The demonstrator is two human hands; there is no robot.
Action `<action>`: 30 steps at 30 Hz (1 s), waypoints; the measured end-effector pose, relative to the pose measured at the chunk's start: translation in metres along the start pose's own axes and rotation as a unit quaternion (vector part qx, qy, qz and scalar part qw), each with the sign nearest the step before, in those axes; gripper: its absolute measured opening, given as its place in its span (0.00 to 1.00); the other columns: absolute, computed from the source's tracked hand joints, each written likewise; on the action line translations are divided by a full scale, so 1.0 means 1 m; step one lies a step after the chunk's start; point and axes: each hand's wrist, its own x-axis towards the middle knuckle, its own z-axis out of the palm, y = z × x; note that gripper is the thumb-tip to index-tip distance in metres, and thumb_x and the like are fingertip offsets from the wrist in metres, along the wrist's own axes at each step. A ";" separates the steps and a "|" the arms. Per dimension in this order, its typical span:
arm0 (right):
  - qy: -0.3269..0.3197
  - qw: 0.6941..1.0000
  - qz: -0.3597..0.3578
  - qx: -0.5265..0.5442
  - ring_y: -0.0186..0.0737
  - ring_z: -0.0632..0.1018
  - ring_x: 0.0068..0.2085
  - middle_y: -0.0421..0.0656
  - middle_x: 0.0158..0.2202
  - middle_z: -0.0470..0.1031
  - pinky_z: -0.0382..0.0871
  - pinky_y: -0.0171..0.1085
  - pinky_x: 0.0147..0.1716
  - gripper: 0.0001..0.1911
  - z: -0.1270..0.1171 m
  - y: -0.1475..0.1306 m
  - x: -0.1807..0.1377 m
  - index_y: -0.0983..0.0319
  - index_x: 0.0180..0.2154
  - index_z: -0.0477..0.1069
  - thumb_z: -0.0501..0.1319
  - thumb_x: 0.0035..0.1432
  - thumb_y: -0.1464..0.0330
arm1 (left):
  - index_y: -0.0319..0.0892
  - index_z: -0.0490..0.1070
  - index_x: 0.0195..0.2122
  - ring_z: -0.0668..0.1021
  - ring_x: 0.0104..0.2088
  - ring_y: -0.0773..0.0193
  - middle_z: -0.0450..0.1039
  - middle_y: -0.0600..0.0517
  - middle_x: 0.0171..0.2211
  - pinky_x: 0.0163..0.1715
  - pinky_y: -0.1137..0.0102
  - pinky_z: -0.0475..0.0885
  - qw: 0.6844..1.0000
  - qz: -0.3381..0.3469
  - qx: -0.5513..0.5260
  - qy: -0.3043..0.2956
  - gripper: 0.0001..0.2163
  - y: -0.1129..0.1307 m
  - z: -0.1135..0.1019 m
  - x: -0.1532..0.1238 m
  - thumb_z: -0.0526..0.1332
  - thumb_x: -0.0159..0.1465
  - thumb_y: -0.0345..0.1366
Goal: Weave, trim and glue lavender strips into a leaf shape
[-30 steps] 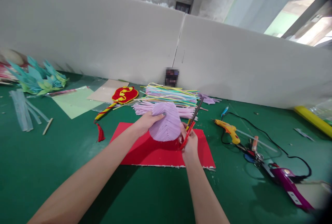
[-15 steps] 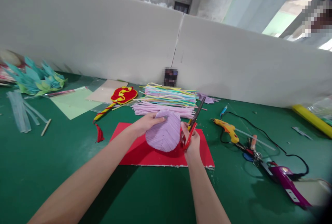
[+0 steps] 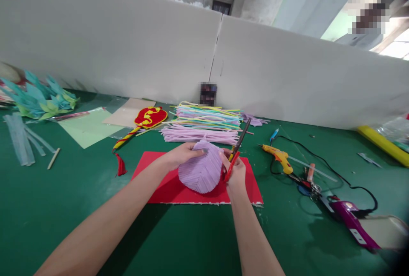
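One lilac pad (image 3: 200, 171) is in hand, raised over the middle of the red board (image 3: 171, 195), between the board's left and right edges. The left hand (image 3: 183, 155) is nearly closed, thumb laid across the pad's upper left face, the remaining fingers hidden behind. The right hand (image 3: 235, 171) is curled about one pair of scissors (image 3: 239, 139), blades pointing to the tabletop's (image 3: 198, 242) back edge; its fingertips also meet the pad's right edge. Whether the blades are parted cannot be determined.

Handling, as judged: the pad appears light and soft-faced, its slanting rows meeting at a centre seam. It should flex somewhat and is unlikely to slip; hard squeezing may spread the rows. Recommended hold: flat pinch at the rim, clear of the seam.

Count: one red board; one red-and-yellow fan (image 3: 151, 117), left of the board's back left corner; one green sheet (image 3: 86, 129); one glue gun (image 3: 277, 157), beyond the board's right edge; one purple-handled tool (image 3: 354, 225), nearer the tabletop's right side. The fuzzy sticks (image 3: 204, 118), behind the board's back edge, overlap too closely to count.
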 end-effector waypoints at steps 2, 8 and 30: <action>0.005 1.000 -0.004 0.001 0.26 0.63 0.16 0.35 0.17 0.68 0.53 0.28 0.14 0.19 0.001 -0.001 0.000 0.64 0.34 0.75 0.69 0.39 0.61 | 0.40 0.75 0.39 0.76 0.37 0.57 0.77 0.46 0.39 0.39 0.66 0.67 1.000 0.002 0.003 0.002 0.16 0.000 0.000 0.000 0.66 0.52 0.43; 0.013 1.000 -0.005 -0.002 0.26 0.62 0.17 0.36 0.18 0.68 0.52 0.28 0.15 0.18 0.002 -0.002 0.000 0.65 0.33 0.74 0.69 0.39 0.61 | 0.39 0.75 0.39 0.76 0.37 0.55 0.77 0.46 0.38 0.39 0.64 0.66 1.000 0.013 -0.005 0.003 0.17 -0.001 -0.001 0.001 0.66 0.51 0.43; 0.022 1.000 -0.003 0.009 0.25 0.63 0.18 0.34 0.20 0.69 0.55 0.29 0.18 0.17 0.001 0.002 0.003 0.64 0.30 0.73 0.70 0.38 0.62 | 0.38 0.74 0.42 0.76 0.39 0.54 0.76 0.44 0.41 0.41 0.63 0.66 0.998 0.004 0.055 -0.001 0.19 0.004 0.003 0.000 0.64 0.52 0.44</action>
